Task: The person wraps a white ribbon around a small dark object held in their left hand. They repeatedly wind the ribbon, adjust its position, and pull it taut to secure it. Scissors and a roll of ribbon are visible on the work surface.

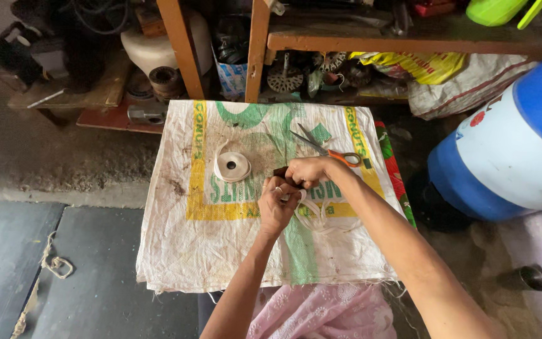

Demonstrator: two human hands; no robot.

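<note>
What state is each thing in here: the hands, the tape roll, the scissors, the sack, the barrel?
Left hand: closed, pinching white tape.
Right hand: closed on the same tape.
White tape: loose, looped on the sack below the hands.
Tape roll: lying flat, partly unwound.
Scissors: blades open, lying untouched.
Woven sack: spread flat, stained.
Blue and white barrel: tipped on its side.

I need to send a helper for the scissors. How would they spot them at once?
Find the white woven sack spread as a work cover, printed in green and yellow. Near its far right edge, just beyond the right hand, lie the orange-handled metal scissors, blades open. Nothing else there is orange; the white tape roll lies further left.
</note>
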